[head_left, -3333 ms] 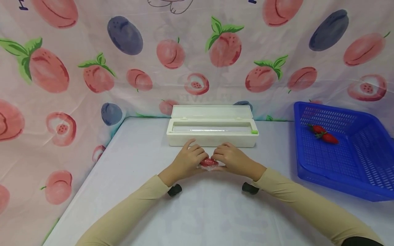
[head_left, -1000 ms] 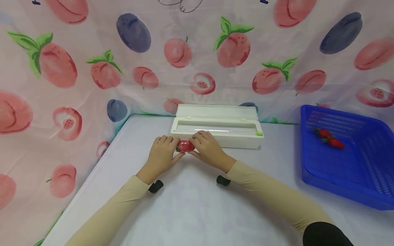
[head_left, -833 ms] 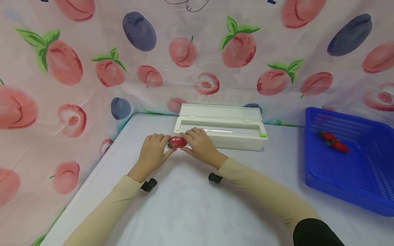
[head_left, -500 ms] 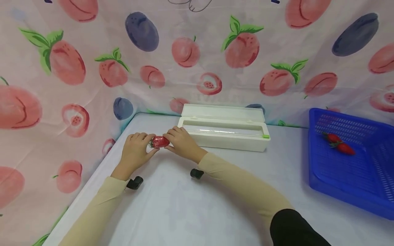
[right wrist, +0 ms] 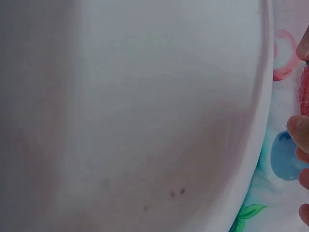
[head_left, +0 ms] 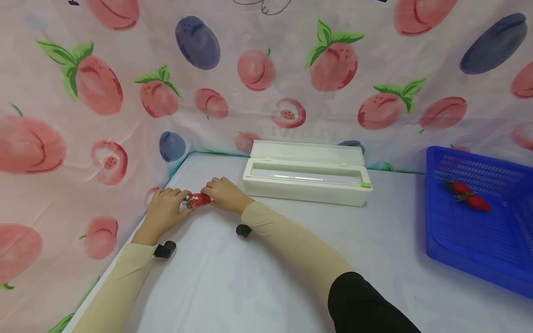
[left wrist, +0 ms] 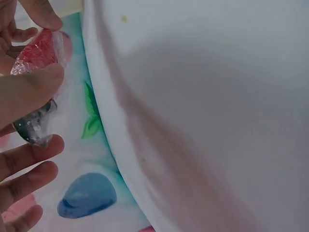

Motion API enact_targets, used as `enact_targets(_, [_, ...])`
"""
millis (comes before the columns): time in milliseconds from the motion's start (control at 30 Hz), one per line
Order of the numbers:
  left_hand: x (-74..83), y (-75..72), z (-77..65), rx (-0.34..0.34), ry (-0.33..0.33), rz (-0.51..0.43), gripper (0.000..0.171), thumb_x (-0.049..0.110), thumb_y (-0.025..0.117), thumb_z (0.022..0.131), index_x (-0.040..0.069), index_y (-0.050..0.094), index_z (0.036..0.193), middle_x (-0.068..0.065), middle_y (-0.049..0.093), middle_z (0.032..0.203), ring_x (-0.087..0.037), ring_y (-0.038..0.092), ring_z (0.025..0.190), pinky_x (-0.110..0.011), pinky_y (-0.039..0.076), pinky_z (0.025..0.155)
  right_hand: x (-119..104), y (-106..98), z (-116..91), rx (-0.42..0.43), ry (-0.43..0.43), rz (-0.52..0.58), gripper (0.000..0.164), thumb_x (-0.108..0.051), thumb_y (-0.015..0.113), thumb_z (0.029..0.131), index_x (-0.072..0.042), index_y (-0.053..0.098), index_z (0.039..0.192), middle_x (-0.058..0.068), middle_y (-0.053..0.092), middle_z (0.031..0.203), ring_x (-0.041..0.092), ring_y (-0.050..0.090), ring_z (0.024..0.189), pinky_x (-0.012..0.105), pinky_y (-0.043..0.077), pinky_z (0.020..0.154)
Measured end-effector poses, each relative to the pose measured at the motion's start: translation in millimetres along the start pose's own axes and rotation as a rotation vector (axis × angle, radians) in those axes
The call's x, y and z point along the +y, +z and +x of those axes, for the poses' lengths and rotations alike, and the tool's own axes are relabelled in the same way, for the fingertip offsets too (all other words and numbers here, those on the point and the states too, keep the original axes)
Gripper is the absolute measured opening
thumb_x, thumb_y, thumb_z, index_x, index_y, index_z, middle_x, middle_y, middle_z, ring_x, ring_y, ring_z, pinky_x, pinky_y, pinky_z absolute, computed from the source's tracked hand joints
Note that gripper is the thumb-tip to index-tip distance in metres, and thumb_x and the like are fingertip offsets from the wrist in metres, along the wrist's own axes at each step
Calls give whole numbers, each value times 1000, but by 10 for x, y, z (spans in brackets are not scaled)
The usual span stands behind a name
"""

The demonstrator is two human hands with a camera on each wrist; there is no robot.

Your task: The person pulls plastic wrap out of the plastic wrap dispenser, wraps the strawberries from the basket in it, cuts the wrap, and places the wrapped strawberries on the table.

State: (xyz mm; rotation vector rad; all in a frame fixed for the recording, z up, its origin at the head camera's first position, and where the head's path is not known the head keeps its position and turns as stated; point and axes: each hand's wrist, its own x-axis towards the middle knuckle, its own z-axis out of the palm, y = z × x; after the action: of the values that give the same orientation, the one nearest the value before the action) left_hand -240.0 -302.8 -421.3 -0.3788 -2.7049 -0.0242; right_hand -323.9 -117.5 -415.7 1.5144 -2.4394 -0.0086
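Note:
A strawberry wrapped in clear plastic film is held between both hands, over the left part of the table. My left hand pinches its leafy end; in the left wrist view the thumb crosses the wrapped strawberry and the green leaves show through the film. The right hand pinches the red tip from the other side. At the right border of the right wrist view, only fingertips and a strip of the strawberry show.
Behind the hands stands a white cling film box, lid raised, with a roll inside and a green slider at its right end. A blue basket at the right holds two strawberries. A fruit-print cloth hangs behind the table.
Both hands have carried the wrapped strawberry from in front of the white box to the left side of the table. The box and the basket have stayed in place; the head view has shifted.

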Motion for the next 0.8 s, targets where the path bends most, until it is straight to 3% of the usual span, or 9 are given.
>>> enact_targets(300, [-89,28,-65,-117,50,127,48,33,79,70,2,63,104,-16,66,91,-35,58,89,-54,40,86,-124,123,132,-46,-17,-104,26,-21,56,93,-22,61,118,-2,65,112,16,58,104,31,47,88])
enact_targets(567, [-101,28,-57,-225,-20,38,51,44,73,75,7,63,109,-17,67,101,-37,60,97,-57,39,87,-91,231,156,-138,49,-27,32,-29,58,92,-26,57,124,-1,64,115,17,58,107,36,47,91])
enact_targets(800, [-113,35,-49,-222,-59,-13,43,41,66,83,7,64,109,-18,67,104,-38,61,100,-58,39,88,-44,250,133,-177,104,94,38,-41,62,88,-26,58,123,-3,63,114,16,57,108,36,44,90])
